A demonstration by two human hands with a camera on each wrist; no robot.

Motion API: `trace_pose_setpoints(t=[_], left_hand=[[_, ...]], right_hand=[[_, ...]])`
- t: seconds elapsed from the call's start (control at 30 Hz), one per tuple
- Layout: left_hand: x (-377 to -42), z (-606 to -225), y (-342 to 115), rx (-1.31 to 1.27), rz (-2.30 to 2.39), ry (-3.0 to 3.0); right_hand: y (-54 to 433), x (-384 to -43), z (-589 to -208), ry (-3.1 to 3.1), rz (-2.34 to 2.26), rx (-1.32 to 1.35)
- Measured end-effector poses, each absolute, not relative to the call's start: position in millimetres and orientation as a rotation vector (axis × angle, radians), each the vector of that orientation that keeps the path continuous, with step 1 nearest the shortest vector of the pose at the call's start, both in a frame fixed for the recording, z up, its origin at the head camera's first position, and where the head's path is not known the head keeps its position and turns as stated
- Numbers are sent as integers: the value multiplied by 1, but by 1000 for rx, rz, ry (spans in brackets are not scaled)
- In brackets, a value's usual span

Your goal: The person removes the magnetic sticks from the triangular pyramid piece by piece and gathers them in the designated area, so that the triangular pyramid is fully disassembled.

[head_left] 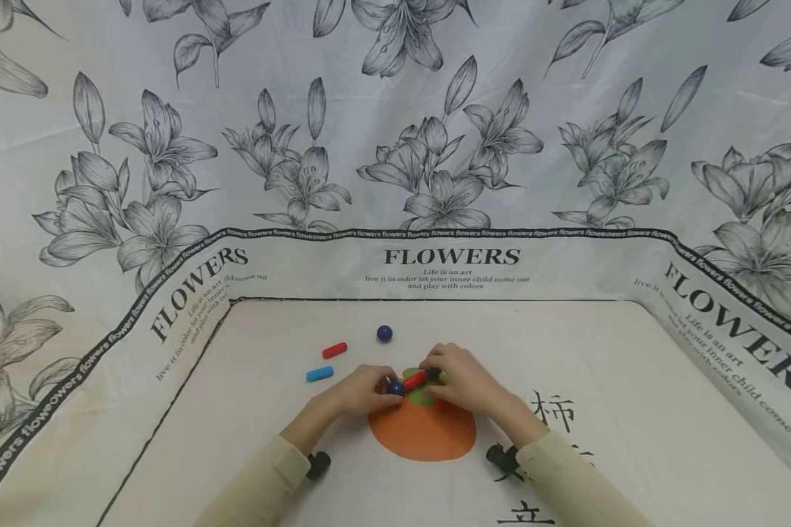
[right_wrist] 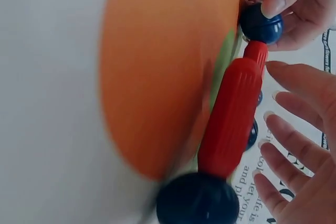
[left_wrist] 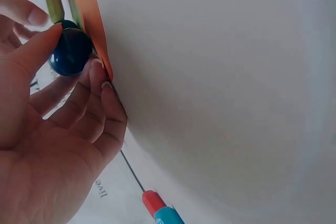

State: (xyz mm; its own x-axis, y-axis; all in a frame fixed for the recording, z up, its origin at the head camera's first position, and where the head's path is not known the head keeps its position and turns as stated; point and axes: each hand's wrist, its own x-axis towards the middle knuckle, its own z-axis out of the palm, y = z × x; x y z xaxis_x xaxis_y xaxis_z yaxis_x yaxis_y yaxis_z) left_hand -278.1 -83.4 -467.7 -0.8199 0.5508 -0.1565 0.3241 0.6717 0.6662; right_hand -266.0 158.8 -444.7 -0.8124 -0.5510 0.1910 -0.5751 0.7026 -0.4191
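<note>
Assembly looks only part done: the ball-and-rod piece (head_left: pixel 414 380), ribbed red rods (right_wrist: pixel 226 124) between glossy dark-blue balls (right_wrist: pixel 198 202), is over the orange-and-green print (head_left: pixel 422 439). The left hand (head_left: pixel 362 389) pinches one ball; the right hand's (head_left: pixel 463 373) fingers spread beside the rods. A loose ball (head_left: pixel 384 334), red stick (head_left: pixel 335 350) and light-blue stick (head_left: pixel 319 374) lie unjoined on the desk (head_left: pixel 277 322).

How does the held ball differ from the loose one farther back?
The held ball is pinched in the left grip; the loose ball is untouched. The held ball meets a red rod; the loose ball lies apart from any rod. The held ball is beside the orange print; the loose ball sits on plain pale surface. Both are round and dark blue.
</note>
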Motion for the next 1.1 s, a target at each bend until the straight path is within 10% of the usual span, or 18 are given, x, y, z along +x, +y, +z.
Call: trace_pose_setpoints(t=[1.1], left_hand=[[-275, -467, -86, 696, 916, 2521]], right_hand=[[136, -287, -457, -2953, 761, 868]])
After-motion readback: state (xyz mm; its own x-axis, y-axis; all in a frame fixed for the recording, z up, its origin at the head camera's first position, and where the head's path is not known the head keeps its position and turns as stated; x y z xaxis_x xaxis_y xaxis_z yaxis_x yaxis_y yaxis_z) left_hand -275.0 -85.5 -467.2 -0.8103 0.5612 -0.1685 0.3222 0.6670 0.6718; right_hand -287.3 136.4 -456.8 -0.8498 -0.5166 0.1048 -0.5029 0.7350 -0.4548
